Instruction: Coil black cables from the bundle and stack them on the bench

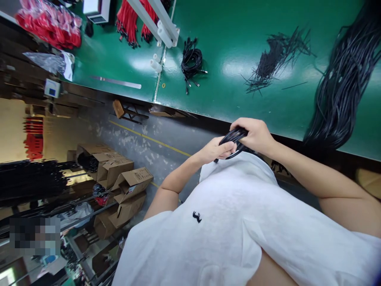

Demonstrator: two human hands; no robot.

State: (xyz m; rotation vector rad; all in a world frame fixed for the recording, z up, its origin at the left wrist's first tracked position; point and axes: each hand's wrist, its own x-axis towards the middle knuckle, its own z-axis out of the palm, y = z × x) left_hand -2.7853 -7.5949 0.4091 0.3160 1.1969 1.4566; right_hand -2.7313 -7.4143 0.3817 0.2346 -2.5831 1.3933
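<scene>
At the far left, red cords in clear bags [49,29] are heaped on the green table [220,24]. Lower down, brown boxes [135,179] are set on the gray floor [166,135]. A flat metal strip [122,82] is laid near the table's edge, and above it loose red cords [128,22] are bunched. Next, a coil of black cord [191,63] is set on the table, with its plugs poking out.

By the white shirt [226,190], near the table's edge, a black loop [233,136] is held in both hands. Its left side is pinched between the thumb and bent fingers of the left hand [217,151]. Its right side is gripped by the right hand [256,134], with the fingers curled around it; some fingertips are hidden.

Farther right, thin black strips [269,59] are piled on the table. At the far right, long black cords [341,91] are laid in a thick bunch.
</scene>
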